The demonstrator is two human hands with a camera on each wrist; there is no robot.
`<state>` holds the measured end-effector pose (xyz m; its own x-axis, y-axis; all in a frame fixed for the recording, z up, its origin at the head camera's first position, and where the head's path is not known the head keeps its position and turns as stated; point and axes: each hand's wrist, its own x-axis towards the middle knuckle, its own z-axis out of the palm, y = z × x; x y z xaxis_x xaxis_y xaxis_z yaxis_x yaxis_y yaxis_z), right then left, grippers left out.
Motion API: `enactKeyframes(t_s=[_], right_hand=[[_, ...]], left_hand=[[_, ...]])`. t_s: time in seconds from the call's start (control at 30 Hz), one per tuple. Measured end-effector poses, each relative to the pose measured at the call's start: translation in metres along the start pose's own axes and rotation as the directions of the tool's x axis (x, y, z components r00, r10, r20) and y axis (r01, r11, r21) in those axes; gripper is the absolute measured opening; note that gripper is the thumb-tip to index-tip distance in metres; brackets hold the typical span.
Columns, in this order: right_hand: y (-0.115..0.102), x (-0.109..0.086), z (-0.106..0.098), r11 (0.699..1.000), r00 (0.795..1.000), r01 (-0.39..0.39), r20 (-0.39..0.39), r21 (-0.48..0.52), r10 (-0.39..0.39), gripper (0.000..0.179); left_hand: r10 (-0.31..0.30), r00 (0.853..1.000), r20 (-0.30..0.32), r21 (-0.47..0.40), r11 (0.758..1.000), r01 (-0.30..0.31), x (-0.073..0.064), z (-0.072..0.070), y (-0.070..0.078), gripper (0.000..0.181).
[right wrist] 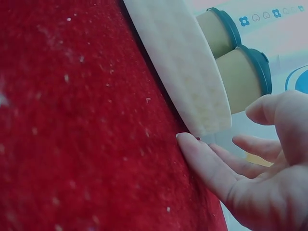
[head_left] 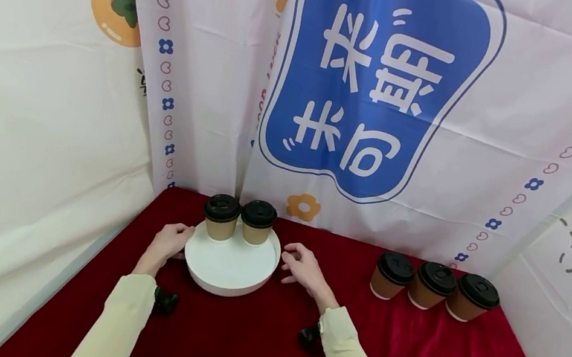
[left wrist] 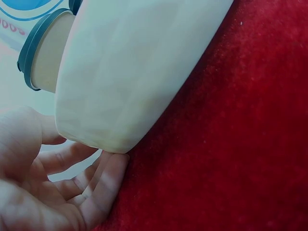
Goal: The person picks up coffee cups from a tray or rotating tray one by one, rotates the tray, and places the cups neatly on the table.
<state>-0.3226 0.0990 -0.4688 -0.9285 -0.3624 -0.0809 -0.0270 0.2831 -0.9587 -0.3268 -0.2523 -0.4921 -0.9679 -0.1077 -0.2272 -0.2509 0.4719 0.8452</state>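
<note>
A round white tray (head_left: pixel 229 268) with a raised, faceted wall lies on the red cloth. Two lidded paper cups, a left one (head_left: pixel 220 227) and a right one (head_left: pixel 256 232), stand upright at its far side. At the tray's left edge is my left hand (head_left: pixel 167 244), its fingers loosely bent and spread along the wall. One of its fingertips (left wrist: pixel 118 161) meets the bottom edge. My right hand (head_left: pixel 303 266) holds nothing beside the right edge, thumb and fingers apart. A right fingertip (right wrist: pixel 187 139) is low by the tray's base.
Three brown cups with black lids, a left one (head_left: pixel 392 276), a middle one (head_left: pixel 431 285) and a right one (head_left: pixel 472 297), form a row at the back right. Behind the red cloth (head_left: pixel 251 350) hangs a printed white curtain (head_left: pixel 209 100). White walls stand on both sides.
</note>
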Motion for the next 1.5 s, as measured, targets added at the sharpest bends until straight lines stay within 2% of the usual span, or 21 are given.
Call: enactKeyframes(t_s=[0.27, 0.47, 0.8, 1.0, 1.33, 1.5], right_hand=[[0.026, 0.021, 0.006, 1.000, 0.999, -0.012, -0.036, 0.008, 0.012, 0.038], [0.028, 0.025, 0.011, 1.000, 0.997, -0.010, -0.071, 0.018, 0.011, 0.034], [0.035, 0.029, 0.013, 0.981, 0.996, -0.042, -0.067, 0.188, 0.056, 0.032], [0.034, 0.030, 0.015, 0.983, 0.994, -0.060, -0.077, 0.174, 0.074, 0.032], [0.031, 0.028, 0.016, 0.986, 0.993, -0.046, -0.101, 0.159, 0.062, 0.031], [0.033, 0.027, 0.016, 0.984, 0.994, -0.038, -0.099, 0.175, 0.056, 0.031]], left_hand=[[-0.003, 1.000, 0.007, 0.005, 1.000, 0.003, -0.001, 0.000, 0.001, 0.055], [-0.005, 1.000, 0.003, 0.004, 1.000, 0.005, 0.001, 0.000, 0.001, 0.054], [-0.013, 1.000, 0.019, -0.032, 0.999, 0.013, 0.005, -0.002, -0.001, 0.052], [-0.016, 0.999, 0.033, -0.036, 0.999, 0.017, 0.003, -0.003, 0.002, 0.052], [0.039, 0.994, 0.098, -0.012, 0.999, -0.038, -0.008, -0.015, 0.008, 0.055], [0.098, 0.992, 0.080, 0.034, 0.994, -0.101, -0.021, -0.021, 0.015, 0.053]])
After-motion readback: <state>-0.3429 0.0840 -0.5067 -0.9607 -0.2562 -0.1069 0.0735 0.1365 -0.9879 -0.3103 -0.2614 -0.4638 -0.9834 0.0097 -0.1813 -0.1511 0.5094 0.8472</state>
